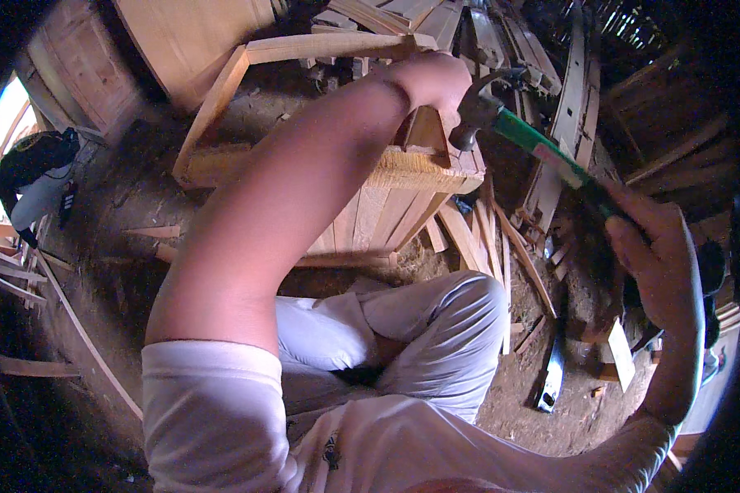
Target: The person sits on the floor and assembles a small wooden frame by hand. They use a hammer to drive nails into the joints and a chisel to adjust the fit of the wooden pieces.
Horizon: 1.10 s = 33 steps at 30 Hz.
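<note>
A wooden frame (329, 48) of pale planed bars stands before me, joined to a slatted box-like body (370, 215). My left hand (437, 80) is curled closed at its far right corner, apparently gripping the wood; the fingertips are mostly hidden. In my right hand (654, 246) is a claw hammer (543, 148) with a green handle and dark grip, the fist wrapped round the lower end. The hammer's metal head (474, 111) hangs just right of my left hand, close to the frame's corner. Whether it touches the wood I cannot tell.
Boards (448, 25) lie stacked beyond the frame. Loose strips (485, 238) litter the dirt floor at its right. A spirit level (551, 378) lies right of my bent knee. Wooden panels (193, 41) lean at the far left. Another person (37, 181) is at the left edge.
</note>
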### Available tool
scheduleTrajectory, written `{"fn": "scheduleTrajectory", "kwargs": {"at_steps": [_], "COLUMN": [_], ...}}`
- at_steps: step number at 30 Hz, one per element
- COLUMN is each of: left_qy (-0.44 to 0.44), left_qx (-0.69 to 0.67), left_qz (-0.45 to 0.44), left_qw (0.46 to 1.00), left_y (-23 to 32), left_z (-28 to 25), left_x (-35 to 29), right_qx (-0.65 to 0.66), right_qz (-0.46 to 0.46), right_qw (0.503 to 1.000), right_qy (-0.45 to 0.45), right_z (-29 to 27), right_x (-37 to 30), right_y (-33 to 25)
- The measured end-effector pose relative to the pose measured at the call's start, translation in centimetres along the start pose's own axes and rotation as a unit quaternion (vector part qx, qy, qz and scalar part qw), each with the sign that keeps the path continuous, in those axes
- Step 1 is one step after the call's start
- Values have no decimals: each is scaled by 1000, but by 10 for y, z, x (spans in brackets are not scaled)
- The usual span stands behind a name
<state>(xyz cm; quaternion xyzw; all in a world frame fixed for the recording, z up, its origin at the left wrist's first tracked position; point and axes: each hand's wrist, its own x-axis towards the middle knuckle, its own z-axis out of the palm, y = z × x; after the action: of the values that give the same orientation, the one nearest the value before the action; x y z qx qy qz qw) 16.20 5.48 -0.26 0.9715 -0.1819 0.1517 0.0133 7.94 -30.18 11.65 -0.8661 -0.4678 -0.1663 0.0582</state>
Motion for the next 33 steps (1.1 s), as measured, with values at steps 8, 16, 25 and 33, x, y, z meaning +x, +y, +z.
{"fn": "scheduleTrajectory", "kwargs": {"at_steps": [8,16,25,33], "left_qy": [8,-62,43,-21], "left_qx": [36,9,113,33], "left_qz": [-47,-116,7,-58], "left_qw": [998,991,993,998], "left_y": [-44,-30,-34,-23], "left_z": [38,25,32,28], "left_x": [18,16,13,18], "right_qx": [189,220,235,231], "right_qz": [131,148,168,167], "right_qw": [969,964,951,958], "right_qy": [89,29,115,12], "right_z": [5,-12,13,-14], "right_x": [8,15,10,4], "right_y": [-12,-23,-10,0]}}
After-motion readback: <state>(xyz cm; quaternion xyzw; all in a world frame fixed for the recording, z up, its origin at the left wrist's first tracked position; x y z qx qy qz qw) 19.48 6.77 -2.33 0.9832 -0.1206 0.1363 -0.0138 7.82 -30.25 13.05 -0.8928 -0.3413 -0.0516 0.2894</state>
